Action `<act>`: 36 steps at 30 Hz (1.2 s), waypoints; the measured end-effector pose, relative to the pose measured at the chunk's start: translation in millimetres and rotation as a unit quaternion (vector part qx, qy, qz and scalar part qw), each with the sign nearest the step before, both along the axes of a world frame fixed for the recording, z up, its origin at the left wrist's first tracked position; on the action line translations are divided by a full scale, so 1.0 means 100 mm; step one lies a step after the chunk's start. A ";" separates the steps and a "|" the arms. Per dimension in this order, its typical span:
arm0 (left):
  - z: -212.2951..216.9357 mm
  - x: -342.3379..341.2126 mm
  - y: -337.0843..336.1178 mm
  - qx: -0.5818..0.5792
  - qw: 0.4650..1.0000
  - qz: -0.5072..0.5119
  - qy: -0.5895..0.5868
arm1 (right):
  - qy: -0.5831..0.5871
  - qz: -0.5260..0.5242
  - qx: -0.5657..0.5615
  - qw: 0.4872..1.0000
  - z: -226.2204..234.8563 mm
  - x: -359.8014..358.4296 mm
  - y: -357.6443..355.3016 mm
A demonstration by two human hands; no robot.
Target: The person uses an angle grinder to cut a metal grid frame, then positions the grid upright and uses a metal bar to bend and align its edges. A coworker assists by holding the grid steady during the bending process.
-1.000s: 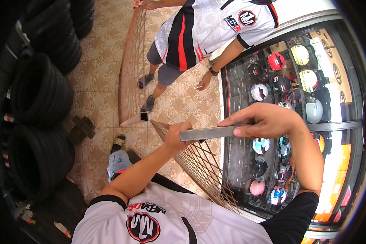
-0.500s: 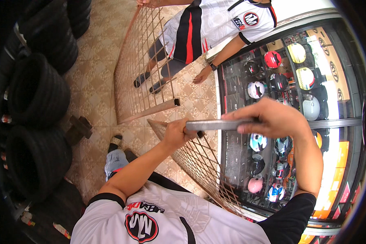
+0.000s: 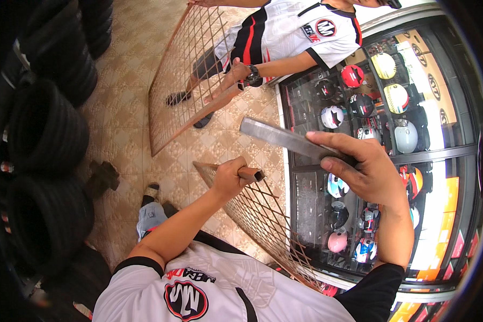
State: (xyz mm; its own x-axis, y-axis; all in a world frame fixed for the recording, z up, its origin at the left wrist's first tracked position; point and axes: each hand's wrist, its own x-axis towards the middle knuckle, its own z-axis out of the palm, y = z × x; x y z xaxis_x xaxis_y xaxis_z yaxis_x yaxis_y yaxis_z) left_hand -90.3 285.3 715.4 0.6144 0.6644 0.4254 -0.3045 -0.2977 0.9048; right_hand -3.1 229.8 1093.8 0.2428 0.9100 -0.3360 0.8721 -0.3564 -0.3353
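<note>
My left hand [image 3: 231,176] is closed around the rusty square tube [image 3: 251,174] that edges a metal mesh panel [image 3: 256,219]; the tube's hollow end sticks out past my fist. In my right hand [image 3: 374,170] is a flat grey metal file [image 3: 276,137], gripped near one end with the index finger along it. Its far end is raised, pointing away to the left, apart from the tube. The mesh panel slopes down between my body and the display case.
Across from me a co-worker [image 3: 290,40] holds a second mesh panel [image 3: 180,80] upright. Stacked black tyres [image 3: 48,126] line the left side, with a dark metal block [image 3: 103,176] beside them on the tiled floor [image 3: 129,107]. A glass case with helmets [image 3: 405,135] stands on the right.
The file has lifted off the tube end and moved up and right, now tilted. My left hand keeps its grip. The co-worker's lowered hand has come up to the edge of the second panel.
</note>
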 end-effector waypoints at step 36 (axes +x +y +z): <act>0.09 0.10 -0.09 -0.030 1.000 0.002 0.010 | 0.254 -0.331 -0.176 0.892 -0.63 0.04 -0.14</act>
State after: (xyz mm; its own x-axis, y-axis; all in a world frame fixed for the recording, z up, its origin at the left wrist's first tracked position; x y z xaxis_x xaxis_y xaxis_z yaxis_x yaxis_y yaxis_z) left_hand -80.7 276.4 724.7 0.6193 0.6906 0.3734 -0.2859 -0.2445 0.9265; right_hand 1.4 215.7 1031.2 0.4226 0.4410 -0.7918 0.1998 -0.8975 -0.3932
